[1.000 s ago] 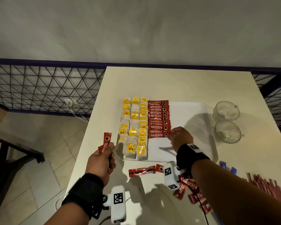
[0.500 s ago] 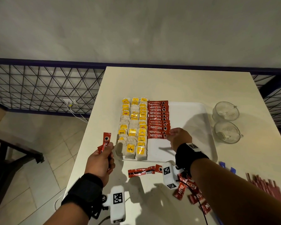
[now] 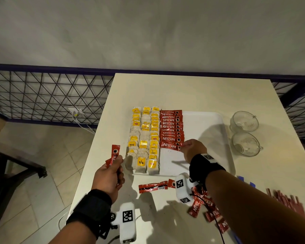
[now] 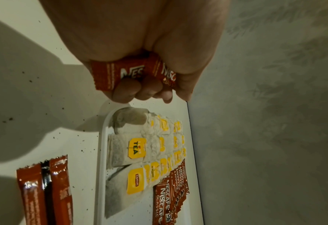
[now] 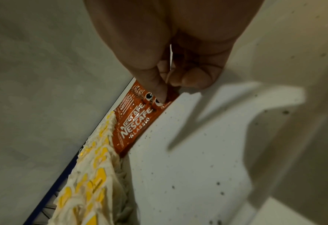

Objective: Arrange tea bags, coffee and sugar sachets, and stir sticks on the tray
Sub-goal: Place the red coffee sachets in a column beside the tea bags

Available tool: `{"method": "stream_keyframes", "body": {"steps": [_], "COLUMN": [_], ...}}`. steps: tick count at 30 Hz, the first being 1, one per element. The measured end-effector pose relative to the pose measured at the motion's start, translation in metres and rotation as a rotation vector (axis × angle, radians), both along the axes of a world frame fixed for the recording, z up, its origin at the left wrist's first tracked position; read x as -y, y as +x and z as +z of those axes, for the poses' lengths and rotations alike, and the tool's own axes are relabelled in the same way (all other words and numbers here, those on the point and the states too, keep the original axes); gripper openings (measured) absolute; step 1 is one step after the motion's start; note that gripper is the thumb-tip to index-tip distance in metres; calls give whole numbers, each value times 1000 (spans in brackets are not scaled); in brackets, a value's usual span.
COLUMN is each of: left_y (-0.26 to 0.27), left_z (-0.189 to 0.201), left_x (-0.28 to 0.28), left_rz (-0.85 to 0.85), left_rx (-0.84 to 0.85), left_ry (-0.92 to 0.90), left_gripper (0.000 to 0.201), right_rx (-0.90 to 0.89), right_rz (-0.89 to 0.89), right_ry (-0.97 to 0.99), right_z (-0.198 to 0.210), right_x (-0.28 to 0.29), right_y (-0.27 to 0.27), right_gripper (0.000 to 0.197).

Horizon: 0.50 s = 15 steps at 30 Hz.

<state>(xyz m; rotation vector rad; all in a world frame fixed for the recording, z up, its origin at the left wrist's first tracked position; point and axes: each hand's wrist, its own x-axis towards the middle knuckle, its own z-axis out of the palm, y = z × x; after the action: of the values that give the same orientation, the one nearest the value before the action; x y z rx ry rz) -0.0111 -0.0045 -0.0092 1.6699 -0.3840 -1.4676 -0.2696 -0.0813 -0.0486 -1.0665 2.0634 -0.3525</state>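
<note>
Sachet (image 3: 171,146) unmoved under right hand (image 3: 194,150); left hand (image 3: 109,175) unchanged.

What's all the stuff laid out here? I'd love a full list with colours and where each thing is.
Tray: one, white, mid-table.
Tea bags: three columns, pale with yellow tags, tray's left part.
Coffee sachets in a row: about ten, red, overlapping, right of the tea bags.
Loose coffee sachets: several, red, on the table near the tray's front edge.
Stir sticks: a pile, reddish, near right of table.
Glass cups: two, clear, right of tray.
Table: one, cream.
Left hand: grips red sachets.
Right hand: fingers pinch the nearest sachet of the row.
</note>
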Motion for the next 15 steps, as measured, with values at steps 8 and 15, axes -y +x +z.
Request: {"method": "stream_keyframes", "body": {"steps": [8,15], "left_y": [1,-2], "left_z": [2,0], "left_x": [-1,-2], "left_rz": [3,3], "left_rx": [6,-3], "left_ry": [4,2], "left_gripper": [17,19], "right_rx": [-20,-7], "right_rz": [20,-14], "right_ry": [3,-17], "right_z": [3,3], "right_x": [4,0], "right_y": [-3,-7], "right_gripper": [17,23]}}
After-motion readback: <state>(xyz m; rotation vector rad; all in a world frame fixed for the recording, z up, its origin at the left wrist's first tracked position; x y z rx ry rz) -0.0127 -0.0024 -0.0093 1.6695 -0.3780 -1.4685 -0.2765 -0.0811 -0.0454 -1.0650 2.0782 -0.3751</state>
